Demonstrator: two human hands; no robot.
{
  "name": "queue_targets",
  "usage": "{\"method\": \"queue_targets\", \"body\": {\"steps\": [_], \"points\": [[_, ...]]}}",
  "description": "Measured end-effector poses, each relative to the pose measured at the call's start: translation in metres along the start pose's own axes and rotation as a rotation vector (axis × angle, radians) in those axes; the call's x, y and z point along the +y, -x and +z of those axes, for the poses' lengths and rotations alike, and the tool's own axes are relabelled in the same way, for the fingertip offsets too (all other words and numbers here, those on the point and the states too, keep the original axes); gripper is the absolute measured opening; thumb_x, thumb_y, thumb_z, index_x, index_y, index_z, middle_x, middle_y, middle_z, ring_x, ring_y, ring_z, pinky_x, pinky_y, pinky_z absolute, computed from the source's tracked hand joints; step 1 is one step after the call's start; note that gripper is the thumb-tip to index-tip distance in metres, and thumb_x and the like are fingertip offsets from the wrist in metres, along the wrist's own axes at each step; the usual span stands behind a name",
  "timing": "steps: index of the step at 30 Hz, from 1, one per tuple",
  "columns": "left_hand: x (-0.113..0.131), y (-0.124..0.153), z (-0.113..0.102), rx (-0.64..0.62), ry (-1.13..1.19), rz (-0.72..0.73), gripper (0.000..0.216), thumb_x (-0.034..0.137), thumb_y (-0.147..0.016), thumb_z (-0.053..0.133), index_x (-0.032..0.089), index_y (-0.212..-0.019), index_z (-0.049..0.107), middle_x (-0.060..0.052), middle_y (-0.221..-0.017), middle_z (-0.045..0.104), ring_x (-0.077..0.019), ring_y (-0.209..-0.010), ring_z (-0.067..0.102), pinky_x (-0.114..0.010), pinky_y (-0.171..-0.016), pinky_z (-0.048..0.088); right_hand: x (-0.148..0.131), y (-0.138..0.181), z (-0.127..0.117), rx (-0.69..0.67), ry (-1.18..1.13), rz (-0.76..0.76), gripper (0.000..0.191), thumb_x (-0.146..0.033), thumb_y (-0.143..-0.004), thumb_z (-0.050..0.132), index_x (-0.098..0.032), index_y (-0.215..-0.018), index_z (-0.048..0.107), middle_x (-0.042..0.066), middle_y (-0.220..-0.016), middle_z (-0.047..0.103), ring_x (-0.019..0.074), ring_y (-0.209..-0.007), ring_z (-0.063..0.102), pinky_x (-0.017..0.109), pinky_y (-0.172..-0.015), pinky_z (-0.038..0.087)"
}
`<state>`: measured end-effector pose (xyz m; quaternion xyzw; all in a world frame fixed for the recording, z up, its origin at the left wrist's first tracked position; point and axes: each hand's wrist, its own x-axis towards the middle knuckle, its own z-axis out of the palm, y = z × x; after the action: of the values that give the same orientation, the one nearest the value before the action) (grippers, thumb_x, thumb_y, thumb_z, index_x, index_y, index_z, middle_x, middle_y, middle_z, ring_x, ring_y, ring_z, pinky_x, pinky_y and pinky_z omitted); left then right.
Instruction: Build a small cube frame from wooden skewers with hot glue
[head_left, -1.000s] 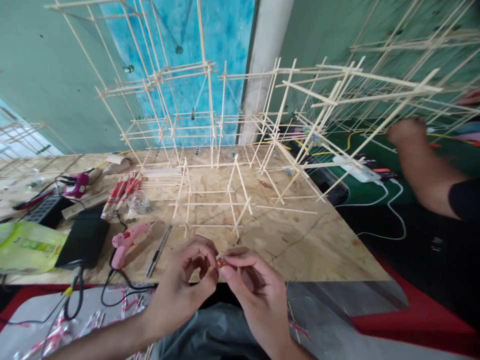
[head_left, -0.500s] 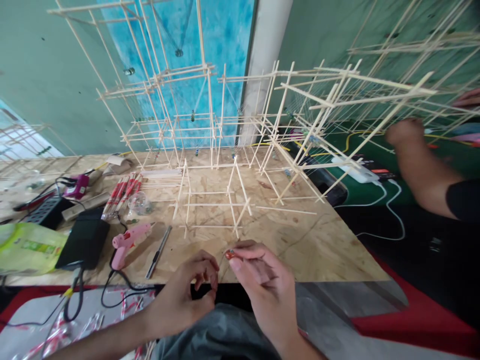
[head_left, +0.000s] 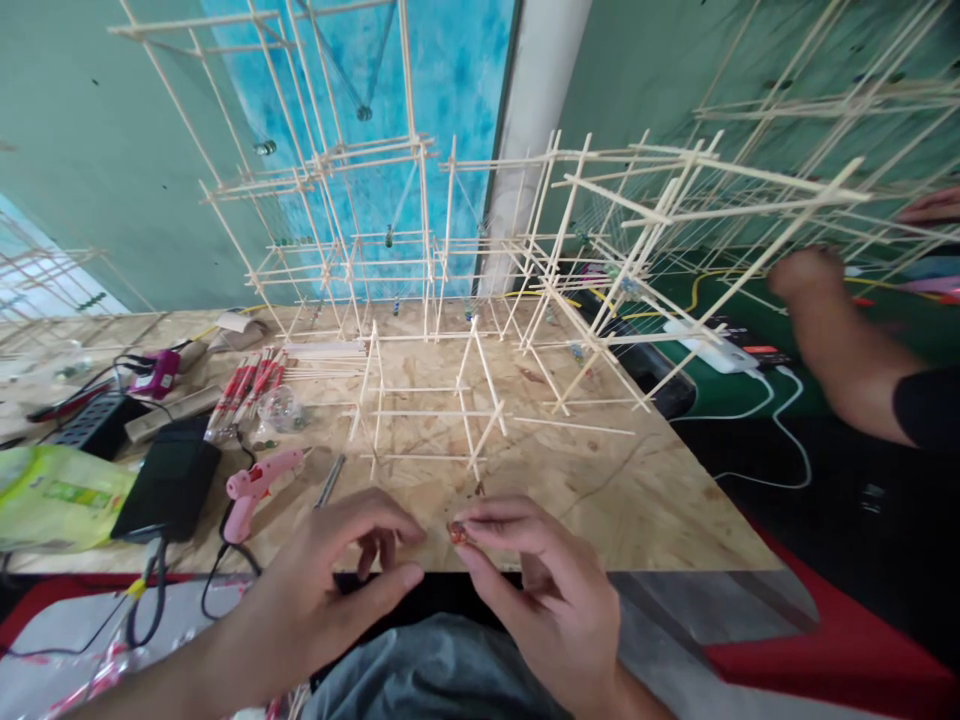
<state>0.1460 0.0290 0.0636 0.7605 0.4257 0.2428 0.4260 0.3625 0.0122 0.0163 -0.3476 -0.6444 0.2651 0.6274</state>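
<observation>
Overall: teal-painted wall [head_left: 97, 150] behind, bamboo skewer lattice [head_left: 416, 200] rising along it. Oriented strand board bench [head_left: 600, 500] in front, carrying a lower skewer frame [head_left: 420, 413] at centre, with a pink hot glue gun [head_left: 259, 485], a black power adapter [head_left: 169, 480], a green plastic bag [head_left: 56, 495], red-wrapped stick bundles [head_left: 244, 390] and a craft knife [head_left: 330, 480] toward its left side. White power strip [head_left: 709, 350] beyond the bench's right edge, under the lattice. Co-worker's arm [head_left: 840, 340] at far right, reaching into the lattice, well apart from the person's own hands.

Change noted: left hand [head_left: 315, 590] drawn clear of the right since the earlier views, its fingers [head_left: 375, 525] loosely curled and open, nothing visible in them. Right hand [head_left: 547, 590] near it, fingers [head_left: 510, 515] closed in a pinch on a small red bead [head_left: 457, 533], held over the bench's near edge. Exact kind of item too small to tell.
</observation>
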Motion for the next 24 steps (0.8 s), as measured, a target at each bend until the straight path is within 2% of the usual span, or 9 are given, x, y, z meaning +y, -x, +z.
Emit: {"method": "queue_targets", "body": {"steps": [3, 7, 11, 15, 20, 24], "points": [[0.007, -0.011, 0.008, 0.08, 0.272, 0.143, 0.013, 0.029, -0.094, 0.071, 0.023, -0.106, 0.068, -0.005, -0.098, 0.068, -0.0168, -0.086, 0.063, -0.028, -0.078, 0.052, -0.006, -0.004, -0.001, -0.027, 0.031, -0.051, 0.034, -0.002, -0.085, 0.072, -0.028, -0.105, 0.072, 0.004, -0.095, 0.078, 0.0203, -0.085, 0.076, 0.033, -0.071, 0.064], [0.007, -0.017, 0.017, 0.114, 0.413, 0.143, 0.012, 0.024, -0.091, 0.076, 0.024, -0.102, 0.071, -0.004, -0.098, 0.067, -0.0161, -0.089, 0.063, -0.027, -0.079, 0.052, -0.009, -0.007, -0.002, -0.062, 0.013, -0.096, 0.04, 0.0, -0.084, 0.073, -0.03, -0.111, 0.072, 0.003, -0.097, 0.079, 0.0201, -0.084, 0.076, 0.033, -0.072, 0.064], [0.002, -0.014, 0.018, 0.177, 0.341, 0.176, 0.02, 0.019, -0.088, 0.078, 0.027, -0.104, 0.071, -0.003, -0.101, 0.065, -0.0163, -0.092, 0.061, -0.026, -0.079, 0.05, -0.01, -0.007, -0.003, -0.064, 0.003, -0.103, 0.041, 0.0, -0.083, 0.074, -0.029, -0.113, 0.072, 0.004, -0.096, 0.079, 0.0204, -0.083, 0.076, 0.033, -0.07, 0.064], [-0.003, -0.009, 0.017, 0.29, 0.206, 0.22, 0.033, 0.019, -0.082, 0.084, 0.029, -0.108, 0.067, -0.001, -0.101, 0.061, -0.0151, -0.084, 0.056, -0.025, -0.072, 0.048, -0.011, -0.006, -0.005, -0.063, 0.01, -0.102, 0.039, -0.001, -0.085, 0.072, -0.029, -0.113, 0.072, 0.005, -0.096, 0.079, 0.0216, -0.083, 0.076, 0.035, -0.069, 0.064], [-0.002, -0.008, 0.016, 0.273, 0.199, 0.265, 0.03, 0.019, -0.085, 0.081, 0.031, -0.11, 0.07, -0.002, -0.1, 0.063, -0.0154, -0.084, 0.058, -0.025, -0.072, 0.05, -0.011, -0.006, -0.003, -0.063, -0.011, -0.091, 0.041, -0.001, -0.084, 0.073, -0.03, -0.114, 0.073, 0.004, -0.097, 0.079, 0.0214, -0.083, 0.076, 0.035, -0.069, 0.065], [0.0, -0.01, 0.017, 0.259, 0.212, 0.267, 0.021, 0.017, -0.086, 0.081, 0.03, -0.102, 0.075, -0.002, -0.097, 0.066, -0.0156, -0.089, 0.064, -0.024, -0.077, 0.052, -0.011, -0.006, -0.002, -0.084, -0.03, -0.092, 0.047, 0.002, -0.083, 0.072, -0.031, -0.117, 0.072, 0.004, -0.099, 0.078, 0.0207, -0.085, 0.076, 0.034, -0.07, 0.064]]}}
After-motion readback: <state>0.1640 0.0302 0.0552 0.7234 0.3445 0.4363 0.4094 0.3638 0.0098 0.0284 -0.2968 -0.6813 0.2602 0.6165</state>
